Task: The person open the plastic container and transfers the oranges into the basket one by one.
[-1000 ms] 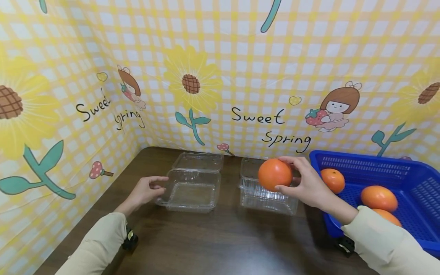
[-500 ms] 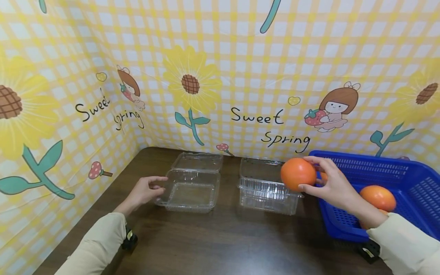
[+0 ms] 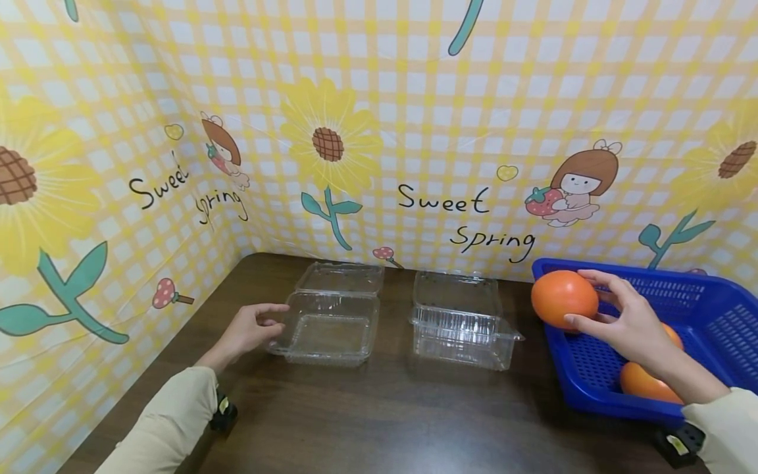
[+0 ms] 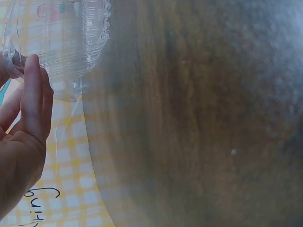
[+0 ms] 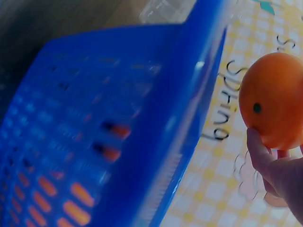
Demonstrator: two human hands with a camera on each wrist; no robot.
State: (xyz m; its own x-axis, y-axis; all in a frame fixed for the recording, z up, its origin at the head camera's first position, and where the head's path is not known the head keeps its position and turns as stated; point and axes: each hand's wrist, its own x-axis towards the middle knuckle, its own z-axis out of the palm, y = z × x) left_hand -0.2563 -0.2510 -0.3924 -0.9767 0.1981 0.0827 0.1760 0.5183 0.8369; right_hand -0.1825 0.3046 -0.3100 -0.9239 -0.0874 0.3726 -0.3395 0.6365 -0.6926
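Observation:
My right hand (image 3: pixel 628 322) grips a large orange (image 3: pixel 564 299) over the left rim of a blue plastic basket (image 3: pixel 592 388). A small dark green spot shows on the orange (image 5: pixel 274 99) in the right wrist view. More oranges lie in the basket, one (image 3: pixel 648 383) partly behind the right wrist. My left hand (image 3: pixel 249 332) holds the left edge of an open clear plastic clamshell box (image 3: pixel 331 339), whose lid lies folded back. In the left wrist view, the thumb and fingers of my left hand (image 4: pixel 31 109) are at the rim of the clear box (image 4: pixel 75 52).
A second clear clamshell container (image 3: pixel 462 345), apparently a stack, stands between the open box and the basket, its lid raised at the back. A checked, sunflower-printed cloth (image 3: pixel 414 131) closes off the back and left of the dark wooden table (image 3: pixel 379 421).
My right hand has carried the orange rightward, from above the second clear container to the basket's left rim. My left hand and the open box have stayed in place.

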